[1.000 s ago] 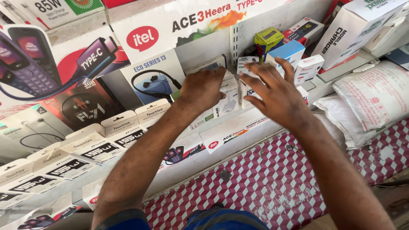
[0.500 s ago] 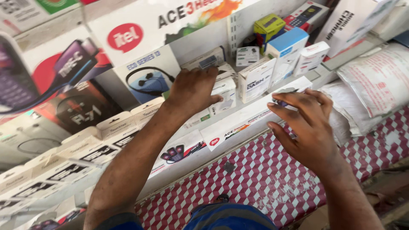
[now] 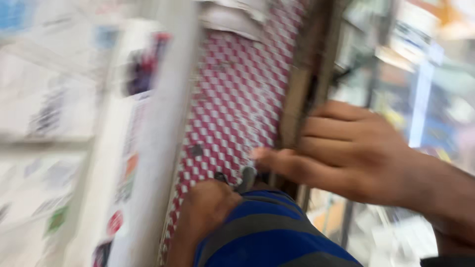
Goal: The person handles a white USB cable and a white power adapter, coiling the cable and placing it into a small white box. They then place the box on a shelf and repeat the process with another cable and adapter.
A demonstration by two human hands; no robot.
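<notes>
Nearest the camera is a blue and grey striped sleeve (image 3: pixel 267 232), with the left arm's bare elbow (image 3: pixel 205 212) beside it; the left hand is out of view. Just beyond, the right hand (image 3: pixel 341 153) reaches across, fingers (image 3: pixel 287 165) stretched long and close together, its grip loose, seemingly holding nothing, though blur makes that uncertain. Its fingertips lie at the wooden edge (image 3: pixel 302 84) of the red and white checked surface (image 3: pixel 232 99). Farther left, blurred white boxes (image 3: pixel 59 113) line a shelf.

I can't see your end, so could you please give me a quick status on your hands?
Right hand open, fingers on the brown wooden counter edge. Left hand out of view. Red-and-white checkered counter covering beside it. Picture heavily blurred.
</notes>
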